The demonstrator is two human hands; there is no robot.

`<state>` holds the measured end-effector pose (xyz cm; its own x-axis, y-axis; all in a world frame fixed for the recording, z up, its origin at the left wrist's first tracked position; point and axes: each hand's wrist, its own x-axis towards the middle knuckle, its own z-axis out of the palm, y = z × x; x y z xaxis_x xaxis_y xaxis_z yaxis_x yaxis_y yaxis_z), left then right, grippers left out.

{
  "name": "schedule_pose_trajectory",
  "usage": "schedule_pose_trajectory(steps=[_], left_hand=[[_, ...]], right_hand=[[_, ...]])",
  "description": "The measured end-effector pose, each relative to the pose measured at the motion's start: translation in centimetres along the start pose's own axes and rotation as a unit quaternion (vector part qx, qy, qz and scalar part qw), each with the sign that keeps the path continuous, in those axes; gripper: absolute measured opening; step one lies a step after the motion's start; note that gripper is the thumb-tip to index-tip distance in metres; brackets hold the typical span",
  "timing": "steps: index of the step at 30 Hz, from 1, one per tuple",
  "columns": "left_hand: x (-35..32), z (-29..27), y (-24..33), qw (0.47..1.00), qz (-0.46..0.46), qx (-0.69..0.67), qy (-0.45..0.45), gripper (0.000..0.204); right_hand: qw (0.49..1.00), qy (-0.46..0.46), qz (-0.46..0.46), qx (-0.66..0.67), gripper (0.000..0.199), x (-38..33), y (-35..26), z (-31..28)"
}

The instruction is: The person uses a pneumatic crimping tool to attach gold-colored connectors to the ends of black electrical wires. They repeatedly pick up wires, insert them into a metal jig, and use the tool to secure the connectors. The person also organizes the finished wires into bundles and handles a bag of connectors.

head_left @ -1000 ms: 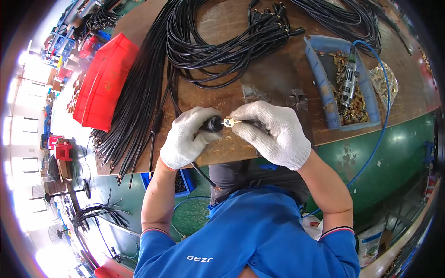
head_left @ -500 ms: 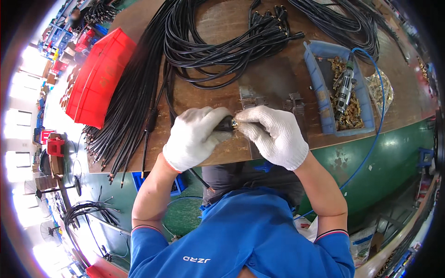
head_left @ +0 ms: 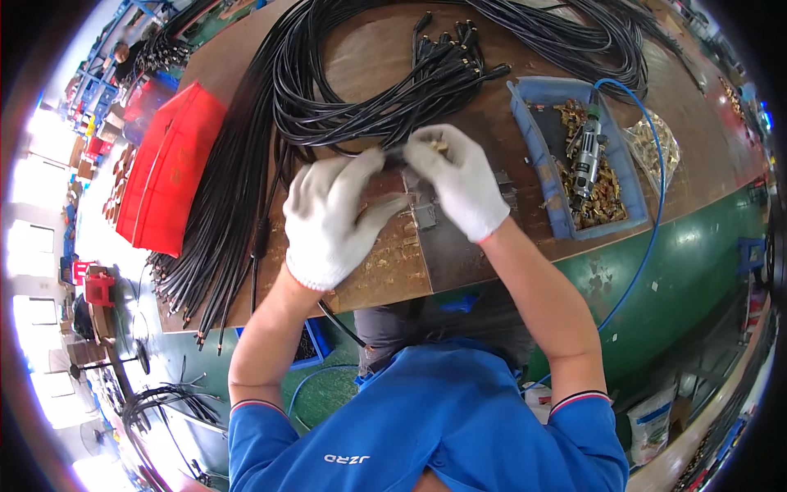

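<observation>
My left hand (head_left: 328,215), in a white knitted glove, is open over the table, its thumb spread away from the fingers. Its fingertips are close to a dark cable connector (head_left: 395,157), blurred by motion. My right hand (head_left: 461,182), gloved the same way, is closed around the connector's other end; a small brass-coloured bit (head_left: 440,148) shows at its fingers. Whether the left fingertips touch the connector, I cannot tell. A black cable (head_left: 340,321) comes out below my left wrist and hangs past the table edge. Small grey metal plates (head_left: 425,215) lie beneath my hands.
Coiled black cables (head_left: 344,123) with connectors lie beyond my hands. A cable bundle (head_left: 215,221) and a red bin (head_left: 168,176) are at left. To the right, a blue tray (head_left: 537,176) holds brass parts and an air tool (head_left: 588,156) with a blue hose (head_left: 658,197); a parts bag (head_left: 656,148) lies beside.
Both hands have moved farther over the table with the connector. The left fingers and thumb have opened from their grip, while the right hand keeps hold. The view has shifted slightly.
</observation>
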<state>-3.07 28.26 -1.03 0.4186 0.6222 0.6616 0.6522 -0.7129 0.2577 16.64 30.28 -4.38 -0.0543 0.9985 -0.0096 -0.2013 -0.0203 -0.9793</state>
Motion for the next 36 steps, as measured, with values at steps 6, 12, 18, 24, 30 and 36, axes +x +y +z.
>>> schedule_pose_trajectory(steps=[6,12,18,24,30,36], left_hand=[[-0.1,6.2,-2.5,0.769,-0.396,-0.497,0.075,0.067],[6.3,9.8,-5.2,0.543,-0.32,-0.769,0.107,0.057],[5.9,14.4,-6.0,0.718,-0.346,-0.601,-0.069,0.046],[5.1,15.7,-7.0,0.828,-0.256,-0.488,-0.107,0.018],[4.3,17.1,-6.6,0.909,-0.108,-0.395,-0.07,0.02],[3.5,17.6,-5.8,0.828,-0.251,-0.501,-0.031,0.023]], right_hand=[[0.981,-0.039,0.091,0.165,0.03,2.7,0.5,0.2],[0.995,0.074,-0.004,0.068,0.035,4.9,1.6,-0.7],[0.988,0.046,0.045,0.14,0.053,7.9,3.1,-2.2],[0.996,0.015,0.026,0.087,0.037,7.6,3.9,-1.6],[0.986,0.093,-0.127,0.05,0.035,7.0,6.3,-1.5],[0.988,0.087,-0.123,-0.046,0.037,7.5,7.3,-1.9]])
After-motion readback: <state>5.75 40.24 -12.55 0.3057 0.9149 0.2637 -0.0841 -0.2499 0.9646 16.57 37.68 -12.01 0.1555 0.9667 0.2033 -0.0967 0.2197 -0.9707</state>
